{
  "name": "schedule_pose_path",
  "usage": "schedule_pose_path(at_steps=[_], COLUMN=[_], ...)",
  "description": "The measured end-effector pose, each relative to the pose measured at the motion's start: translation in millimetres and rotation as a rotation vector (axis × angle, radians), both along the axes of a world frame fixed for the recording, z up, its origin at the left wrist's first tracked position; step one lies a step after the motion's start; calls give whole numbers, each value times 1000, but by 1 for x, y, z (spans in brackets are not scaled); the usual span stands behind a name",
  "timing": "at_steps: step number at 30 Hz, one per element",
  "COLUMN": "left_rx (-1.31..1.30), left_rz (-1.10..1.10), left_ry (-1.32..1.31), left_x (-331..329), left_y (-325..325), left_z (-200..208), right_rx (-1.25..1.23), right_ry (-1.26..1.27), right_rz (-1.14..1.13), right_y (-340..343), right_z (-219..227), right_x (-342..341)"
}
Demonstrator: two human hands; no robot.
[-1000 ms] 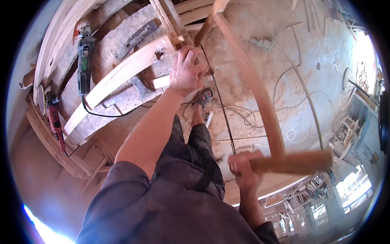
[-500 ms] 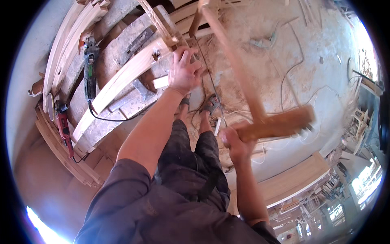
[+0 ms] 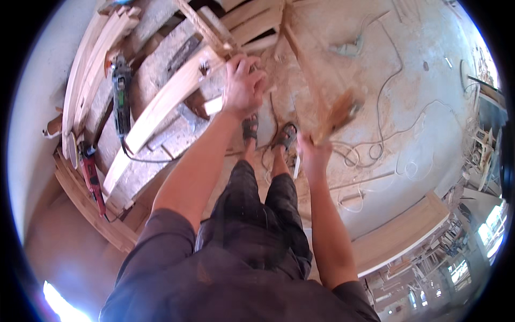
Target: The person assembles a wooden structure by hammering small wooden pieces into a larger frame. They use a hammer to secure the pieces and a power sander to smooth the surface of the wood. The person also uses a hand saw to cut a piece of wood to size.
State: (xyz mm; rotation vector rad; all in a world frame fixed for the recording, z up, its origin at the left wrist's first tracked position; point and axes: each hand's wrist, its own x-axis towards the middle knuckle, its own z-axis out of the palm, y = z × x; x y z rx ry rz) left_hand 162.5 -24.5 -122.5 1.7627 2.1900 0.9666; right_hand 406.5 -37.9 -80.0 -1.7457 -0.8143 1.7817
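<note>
My right hand is closed around the near end of a wooden frame saw, which is blurred by motion. Its long wooden bar slants away toward the far end, and its blade is hard to make out. My left hand has its fingers curled over the end of a curved, pale wooden piece, beside a narrow upright strip of wood. Just below that hand, a short pale wood offcut sticks out. The exact contact under the left fingers is hidden.
A green-and-black angle grinder and a red power tool lie on the left, with a hammer near the curved piece. Cords trail over the dusty floor. A long plank lies at right.
My right hand has moved away from my body, and the saw's near end has swung up and to the left. The left hand stays at the wood, almost unmoved.
</note>
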Motion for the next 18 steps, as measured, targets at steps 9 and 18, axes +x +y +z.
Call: schedule_pose_path(at_steps=[9,18], left_rx=[-207,-297], left_rz=[11,378], left_ry=[-305,-1653], left_x=[8,9], left_y=[2,-22], left_z=[50,98], right_rx=[143,138], right_ry=[-596,-820], right_rz=[533,1179], right_y=[-45,-68], right_z=[-102,-189], right_x=[84,108])
